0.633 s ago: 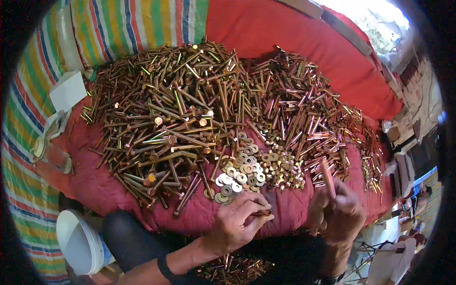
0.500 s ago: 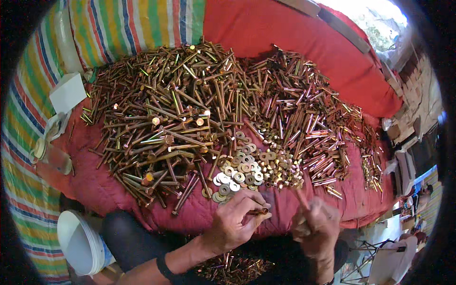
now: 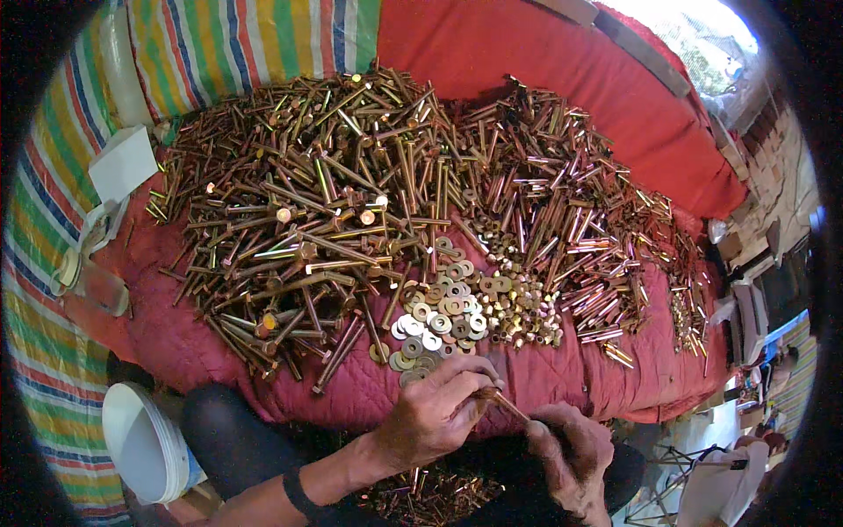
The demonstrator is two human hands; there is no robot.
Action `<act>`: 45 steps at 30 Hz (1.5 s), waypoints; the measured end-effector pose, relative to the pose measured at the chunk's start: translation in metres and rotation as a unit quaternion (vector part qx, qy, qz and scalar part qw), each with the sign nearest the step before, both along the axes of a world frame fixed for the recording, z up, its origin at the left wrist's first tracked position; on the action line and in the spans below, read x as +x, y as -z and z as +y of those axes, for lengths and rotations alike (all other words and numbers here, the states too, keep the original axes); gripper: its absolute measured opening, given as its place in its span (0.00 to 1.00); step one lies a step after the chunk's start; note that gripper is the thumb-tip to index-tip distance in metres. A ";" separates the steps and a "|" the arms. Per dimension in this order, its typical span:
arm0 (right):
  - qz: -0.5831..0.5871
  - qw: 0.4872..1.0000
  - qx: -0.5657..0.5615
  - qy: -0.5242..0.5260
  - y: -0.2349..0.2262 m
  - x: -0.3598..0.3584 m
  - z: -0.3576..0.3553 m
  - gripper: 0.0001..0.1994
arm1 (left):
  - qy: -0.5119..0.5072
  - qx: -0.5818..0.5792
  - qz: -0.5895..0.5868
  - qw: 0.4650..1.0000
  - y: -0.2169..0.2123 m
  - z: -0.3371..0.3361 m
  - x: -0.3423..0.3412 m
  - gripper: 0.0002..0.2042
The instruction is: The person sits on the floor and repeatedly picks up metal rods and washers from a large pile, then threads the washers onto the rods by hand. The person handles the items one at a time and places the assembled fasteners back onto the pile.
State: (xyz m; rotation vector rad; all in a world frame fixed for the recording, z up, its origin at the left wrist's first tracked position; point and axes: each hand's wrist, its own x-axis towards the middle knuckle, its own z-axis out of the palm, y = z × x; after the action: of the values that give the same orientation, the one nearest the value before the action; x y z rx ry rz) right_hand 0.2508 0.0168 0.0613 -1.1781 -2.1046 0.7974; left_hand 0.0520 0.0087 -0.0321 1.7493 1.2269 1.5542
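Observation:
My left hand (image 3: 430,413) pinches a short bronze-coloured metal piece, mostly hidden by the fingers. From it a slim copper-coloured rod (image 3: 511,407), which looks like a bolt, slants down to my right hand (image 3: 575,457). Thumb and fingers of that hand are closed on the rod's other end. Whether the rod sits inside the left hand's piece or only touches it, I cannot tell. Just beyond my left hand lie flat washers (image 3: 443,316). Beside them is a heap of small brassy nuts (image 3: 527,321). Long hex-head bolts (image 3: 307,193) are piled at the left.
Slim shiny metal rods or sleeves (image 3: 571,220) are heaped at the right on the red cloth (image 3: 553,386). Below my wrists are more metal parts (image 3: 430,496). At the left are a white bucket (image 3: 145,448) and a clear jar (image 3: 101,290). Striped sheeting (image 3: 255,44) borders the work surface.
My right hand, blurred with a rod in it earlier, has come down and slightly left. The rod now meets the piece in my left hand, whose fingers have turned slightly.

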 end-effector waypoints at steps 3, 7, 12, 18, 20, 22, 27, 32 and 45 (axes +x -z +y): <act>-0.015 1.000 0.014 0.015 0.001 -0.001 -0.002 0.05 | 0.009 -0.005 -0.009 1.000 0.002 0.000 0.002 0.11; -0.004 0.996 0.093 0.015 0.008 -0.004 -0.003 0.08 | 0.024 -0.014 -0.012 1.000 0.003 0.001 0.002 0.11; -0.010 0.994 0.111 -0.002 0.012 0.003 -0.001 0.10 | 0.021 -0.009 0.004 1.000 0.004 0.002 0.004 0.11; -0.014 0.996 0.082 -0.013 0.010 0.007 -0.002 0.10 | 0.017 -0.026 -0.013 0.999 0.005 0.000 0.005 0.11; -0.018 0.995 0.101 -0.015 0.012 0.005 -0.002 0.10 | 0.013 -0.026 -0.010 1.000 0.005 0.000 0.006 0.11; -0.019 0.990 0.134 -0.022 0.014 0.005 -0.001 0.12 | 0.011 -0.026 -0.007 1.000 0.005 0.001 0.007 0.10; -0.083 0.973 0.207 -0.053 0.018 0.007 -0.003 0.17 | -0.023 -0.062 0.043 0.997 0.006 0.014 0.017 0.04; -0.083 0.964 0.247 -0.048 0.025 0.006 0.002 0.19 | -0.121 0.058 0.114 0.984 0.015 0.029 0.027 0.11; -0.051 0.970 0.232 -0.045 0.028 0.007 0.004 0.18 | -0.094 0.085 0.123 0.984 0.034 0.036 0.028 0.17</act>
State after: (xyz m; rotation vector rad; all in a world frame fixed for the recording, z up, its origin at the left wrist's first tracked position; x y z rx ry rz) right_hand 0.2579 0.0203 0.0331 -0.8880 -2.2758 0.2557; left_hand 0.0802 0.0442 -0.0662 2.0344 1.4522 1.6257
